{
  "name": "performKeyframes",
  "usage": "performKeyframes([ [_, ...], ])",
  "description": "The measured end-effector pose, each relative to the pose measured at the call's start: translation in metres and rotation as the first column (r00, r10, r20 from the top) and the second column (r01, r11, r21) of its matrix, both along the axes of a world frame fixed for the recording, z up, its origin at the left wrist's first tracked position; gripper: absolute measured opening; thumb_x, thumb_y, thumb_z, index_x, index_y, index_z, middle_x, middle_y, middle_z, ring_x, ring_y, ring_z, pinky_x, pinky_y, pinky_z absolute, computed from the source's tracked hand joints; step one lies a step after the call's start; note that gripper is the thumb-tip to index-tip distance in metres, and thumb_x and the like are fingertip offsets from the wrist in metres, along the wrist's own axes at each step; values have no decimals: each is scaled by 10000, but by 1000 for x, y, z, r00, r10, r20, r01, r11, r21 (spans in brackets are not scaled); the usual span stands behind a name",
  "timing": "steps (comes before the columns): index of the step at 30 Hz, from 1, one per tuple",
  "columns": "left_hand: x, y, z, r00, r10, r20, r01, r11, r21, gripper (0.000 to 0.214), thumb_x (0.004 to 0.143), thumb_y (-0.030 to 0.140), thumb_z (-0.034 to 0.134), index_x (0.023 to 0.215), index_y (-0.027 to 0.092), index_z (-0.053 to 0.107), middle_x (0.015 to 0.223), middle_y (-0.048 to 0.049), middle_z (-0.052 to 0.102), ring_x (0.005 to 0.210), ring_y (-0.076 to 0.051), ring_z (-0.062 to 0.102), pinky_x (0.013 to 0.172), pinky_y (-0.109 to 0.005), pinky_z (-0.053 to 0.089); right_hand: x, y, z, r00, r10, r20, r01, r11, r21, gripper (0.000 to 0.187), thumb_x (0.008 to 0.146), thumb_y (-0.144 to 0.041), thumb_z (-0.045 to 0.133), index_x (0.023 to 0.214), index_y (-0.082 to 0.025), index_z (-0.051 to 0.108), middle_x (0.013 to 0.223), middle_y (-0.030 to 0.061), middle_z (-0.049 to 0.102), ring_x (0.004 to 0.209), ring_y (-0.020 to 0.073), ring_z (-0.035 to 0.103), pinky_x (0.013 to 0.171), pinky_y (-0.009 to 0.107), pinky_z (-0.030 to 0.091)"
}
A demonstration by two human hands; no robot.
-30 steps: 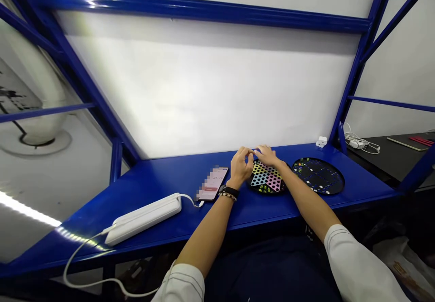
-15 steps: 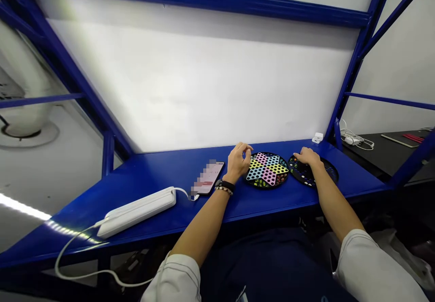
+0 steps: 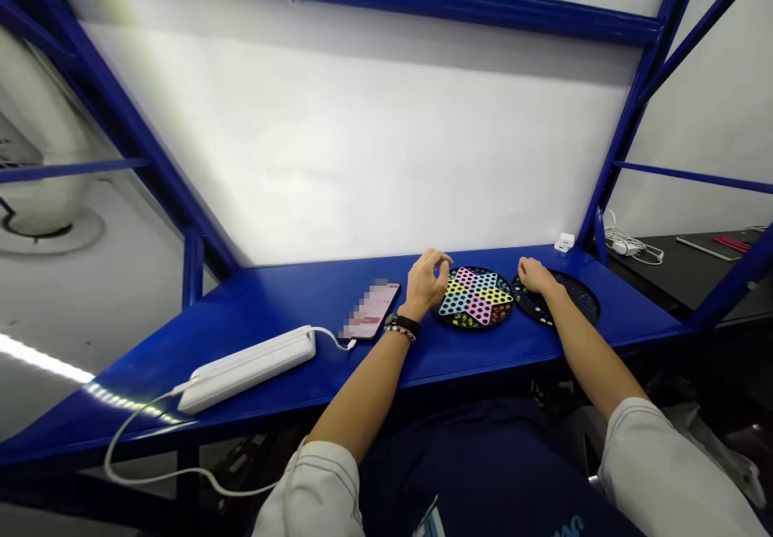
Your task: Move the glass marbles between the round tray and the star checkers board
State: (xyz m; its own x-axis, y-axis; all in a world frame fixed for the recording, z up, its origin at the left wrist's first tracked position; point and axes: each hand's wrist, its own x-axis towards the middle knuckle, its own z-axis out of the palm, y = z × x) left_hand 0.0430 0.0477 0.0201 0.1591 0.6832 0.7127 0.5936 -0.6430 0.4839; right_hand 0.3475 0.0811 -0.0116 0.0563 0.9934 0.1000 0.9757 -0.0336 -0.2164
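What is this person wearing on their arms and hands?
Both arms are bare from the elbow down, with short white sleeves showing dark seam stitching. The left hand has a black watch and a beaded bracelet at the wrist. The right hand has no gloves, rings or bands.

No text, label, brand or number can be read anywhere. The phone point(image 3: 369, 310) lying just left of the left hand point(image 3: 426, 283) has its screen blurred out, so nothing on it is legible. The coloured board point(image 3: 476, 297) between the two hands shows only holes and colours, no lettering.
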Motion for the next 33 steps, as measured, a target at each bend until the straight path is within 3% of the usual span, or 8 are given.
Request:
performKeyframes([
  [4, 1, 0, 0, 1000, -18, 5, 17, 1000, 7, 192, 933, 198, 462, 861, 220, 639, 910, -39, 665, 834, -185, 624, 781, -316, 506, -10, -2, -1, 1000, 16, 7, -16, 999, 37, 269, 1034, -276, 368, 1113, -190, 610, 1131, 134, 672, 999, 246, 637, 803, 325, 434],
  [9, 1, 0, -1, 1000, -25, 9, 24, 999, 23, 193, 931, 195, 469, 856, 221, 644, 891, -32, 661, 818, -182, 617, 772, -315, 503, -20, -7, 3, 999, 24, -30, -23, 998, 52, 431, 1058, -451, 296, 934, -215, 635, 998, 102, 704, 914, 238, 645, 728, 309, 412],
  [12, 1, 0, -1, 1000, -10, 0, 10, 1000, 12, 197, 935, 201, 468, 863, 222, 650, 901, -32, 665, 818, -179, 618, 773, -312, 505, -24, -12, 6, 997, 75, -28, -74, 997, 33, 412, 1036, -487, 364, 877, -212, 625, 972, 91, 700, 883, 219, 635, 697, 293, 398],
  [18, 1, -2, -1, 999, 6, -34, -6, 1000, -5, 195, 931, 200, 476, 865, 224, 658, 918, -32, 680, 830, -185, 628, 774, -315, 507, -20, -32, 9, 979, 198, 50, -199, 979, 33, 320, 1000, -490, 453, 907, -223, 603, 996, 73, 667, 880, 208, 625, 708, 292, 410],
  [23, 1, -1, -1, 1000, 0, -16, 1, 1000, 8, 184, 924, 180, 491, 855, 228, 655, 909, -26, 675, 814, -179, 625, 746, -307, 498, -19, -47, 9, 969, 195, 149, -195, 981, -14, 318, 1026, -497, 409, 993, -235, 586, 1052, 93, 657, 872, 229, 637, 691, 311, 410],
  [28, 1, -2, -1, 1000, -1, -21, 1, 1000, 3, 190, 929, 190, 482, 862, 233, 654, 918, -24, 675, 818, -181, 619, 758, -310, 493, -28, -56, 8, 956, 234, 177, -233, 972, -23, 328, 1072, -390, 303, 955, -242, 571, 1006, 85, 688, 935, 228, 653, 741, 301, 397],
  [33, 1, 0, -3, 1000, -12, -25, 12, 1000, 3, 199, 931, 205, 473, 868, 229, 660, 928, -34, 683, 849, -189, 632, 785, -313, 505, -33, -63, 7, 949, 238, 209, -240, 971, -16, 299, 1066, -376, 327, 984, -240, 580, 1009, 91, 719, 914, 242, 674, 725, 310, 386],
])
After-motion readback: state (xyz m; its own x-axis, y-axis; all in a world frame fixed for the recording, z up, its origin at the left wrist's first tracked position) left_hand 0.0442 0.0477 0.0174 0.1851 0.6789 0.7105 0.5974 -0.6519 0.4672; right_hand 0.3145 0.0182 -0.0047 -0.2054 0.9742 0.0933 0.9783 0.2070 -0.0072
